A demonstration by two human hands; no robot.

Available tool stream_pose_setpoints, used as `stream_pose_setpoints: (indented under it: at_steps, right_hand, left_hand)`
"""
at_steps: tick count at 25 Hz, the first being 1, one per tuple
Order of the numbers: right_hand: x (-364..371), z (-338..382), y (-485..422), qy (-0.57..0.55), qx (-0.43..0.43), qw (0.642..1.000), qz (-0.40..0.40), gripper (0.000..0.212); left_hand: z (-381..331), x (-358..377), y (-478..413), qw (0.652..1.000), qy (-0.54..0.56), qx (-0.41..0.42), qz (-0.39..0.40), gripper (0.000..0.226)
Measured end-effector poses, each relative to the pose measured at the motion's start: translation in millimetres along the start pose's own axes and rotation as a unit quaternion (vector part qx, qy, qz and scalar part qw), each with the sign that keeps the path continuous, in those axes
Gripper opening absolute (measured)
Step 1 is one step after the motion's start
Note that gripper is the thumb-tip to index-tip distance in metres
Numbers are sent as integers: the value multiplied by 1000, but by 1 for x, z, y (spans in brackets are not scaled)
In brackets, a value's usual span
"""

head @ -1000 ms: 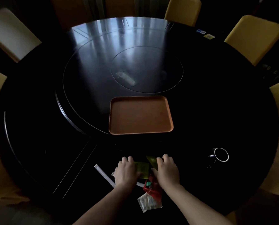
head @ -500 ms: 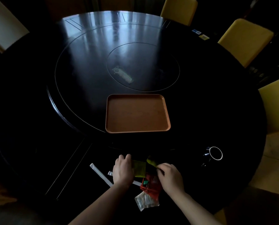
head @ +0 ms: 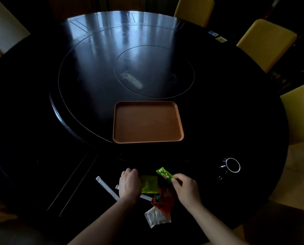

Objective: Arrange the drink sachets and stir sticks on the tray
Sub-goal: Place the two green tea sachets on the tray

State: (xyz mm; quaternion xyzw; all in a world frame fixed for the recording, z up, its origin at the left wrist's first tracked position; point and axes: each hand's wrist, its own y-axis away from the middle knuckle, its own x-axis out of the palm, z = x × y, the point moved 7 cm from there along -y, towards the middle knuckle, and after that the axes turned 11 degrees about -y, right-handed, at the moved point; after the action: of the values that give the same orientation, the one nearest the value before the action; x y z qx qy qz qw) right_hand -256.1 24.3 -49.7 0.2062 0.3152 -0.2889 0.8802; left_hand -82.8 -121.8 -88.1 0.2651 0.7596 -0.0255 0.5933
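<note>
Dark table (head: pixel 41 121) bearing tray (head: pixel 148 140), sachets (head: pixel 149 184)

1. The left hand (head: pixel 129 185) covers the middle of the stir sticks (head: pixel 106 187).
2. The red sachet (head: pixel 163 200) lies partly under the green sachet (head: pixel 149 184).
3. Sachet print is too dim and small to read.
4. Yellow chairs (head: pixel 266 42) are cut off by the frame edges.

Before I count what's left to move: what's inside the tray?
Nothing shows inside the tray; its whole floor is bare. The sachets and stir sticks lie on the table, partly covered by the hands.
</note>
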Motion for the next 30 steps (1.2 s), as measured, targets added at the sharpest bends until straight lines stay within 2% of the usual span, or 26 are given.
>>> stream_pose_setpoints:
  at_steps: [5,10,12,15,19,24,30]
  right_hand:
    - [6,-2,0,-9,29,999,13,13]
    - [7,-10,3,-20,55,998,-3,12]
    - [5,-10,4,-34,61,998,-8,10]
    - [-3,-5,3,-73,62,995,-16,10]
    - [-8,6,0,-159,81,983,-40,9]
    - [-7,29,7,-270,142,949,-78,13]
    - [-17,70,-17,-306,146,936,-96,12]
  left_hand:
    - [-3,2,2,999,-18,36,1,17]
    - [-1,0,-4,999,9,-31,12,14]
    - [-4,-3,-2,999,15,-33,14,15]
    - [-1,-11,8,992,114,-55,28,2]
    - [24,-36,26,957,274,-88,44,11]
    - [54,-94,26,918,384,-97,-21,9]
    - [62,-141,-21,885,448,-80,-99,9]
